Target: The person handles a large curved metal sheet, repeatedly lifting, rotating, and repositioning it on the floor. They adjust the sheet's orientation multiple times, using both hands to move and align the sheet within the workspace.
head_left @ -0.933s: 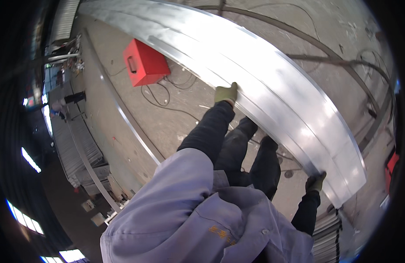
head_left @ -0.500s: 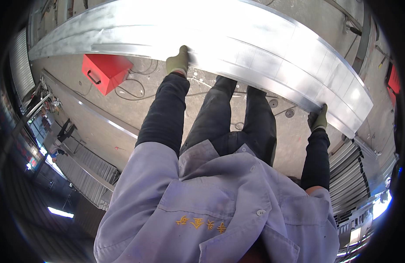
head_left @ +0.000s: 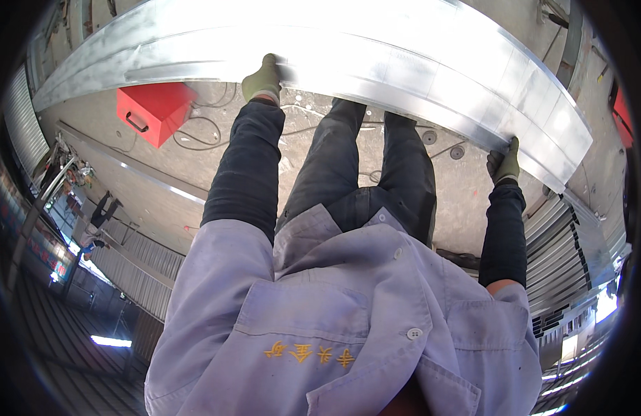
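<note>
The gloved left hand point(head_left: 261, 82) and right hand point(head_left: 504, 163) already pinched the near edge of a long metal panel point(head_left: 404, 76), which stretched out ahead of both grips. It was taken up, not set down; whether anything propped its far side was hidden.

From across the room, the head-worn wide fisheye camera looks steeply down — a pale lavender cloth work shirt point(head_left: 341, 312) close beneath, a long shiny silver metal panel point(head_left: 334, 59) farther out.

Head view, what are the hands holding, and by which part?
A metal sheet, held along its near long edge by the left hand and right hand.
</note>
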Demonstrator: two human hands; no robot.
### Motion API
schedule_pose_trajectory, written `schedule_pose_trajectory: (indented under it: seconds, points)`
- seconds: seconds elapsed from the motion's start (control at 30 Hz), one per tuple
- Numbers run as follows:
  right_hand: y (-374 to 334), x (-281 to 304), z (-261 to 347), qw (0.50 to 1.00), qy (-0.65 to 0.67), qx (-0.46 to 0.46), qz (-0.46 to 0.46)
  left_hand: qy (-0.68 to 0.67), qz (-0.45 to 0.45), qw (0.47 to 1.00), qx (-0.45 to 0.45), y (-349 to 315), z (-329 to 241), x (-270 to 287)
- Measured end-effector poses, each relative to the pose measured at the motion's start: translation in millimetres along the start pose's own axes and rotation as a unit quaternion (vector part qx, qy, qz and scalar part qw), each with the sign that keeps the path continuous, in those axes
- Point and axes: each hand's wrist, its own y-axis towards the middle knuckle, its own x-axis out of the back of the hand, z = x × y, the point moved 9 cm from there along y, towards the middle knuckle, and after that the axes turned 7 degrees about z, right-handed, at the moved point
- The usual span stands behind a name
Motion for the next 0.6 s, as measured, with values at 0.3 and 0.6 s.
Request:
schedule_pose_trajectory:
  seconds: [0.3, 0.6]
  points:
    - [-9.4, -16.9, 0.1, 1.000, 0.018, -0.002, -0.016, 0.003, -0.018, 1.000, -0.014, 4.7, -0.4, 6.8]
    - [14.5, -4.3, 1.7, 0.994, -0.086, 0.033, -0.056, 0.314, 0.185, 0.913, -0.184, 26.6, 2.7, 21.7]
